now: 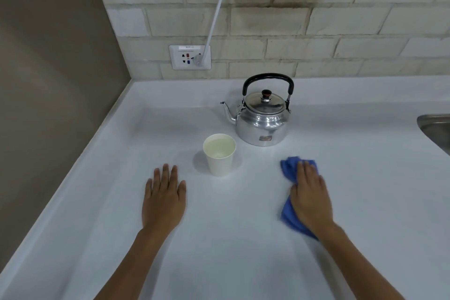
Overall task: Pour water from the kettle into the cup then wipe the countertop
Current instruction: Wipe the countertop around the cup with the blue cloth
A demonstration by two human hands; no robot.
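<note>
- kettle [264, 118] sits upright on the countertop [243, 238] near the back wall, lid on, spout pointing left; nobody holds it.
- cup [220, 154] stands just in front-left of the kettle with water in it, so pouring looks done.
- wipe step is in hand: right hand [310, 196] lies palm-down on the blue cloth [289, 212], fingers flat and together, pressing rather than gripping.
- left hand [164, 198] rests flat on the counter, fingers extended, slightly spread, holding nothing, near the cup but apart.
- next: sweep the cloth across the surface, steering clear of the cup so it doesn't tip.
</note>
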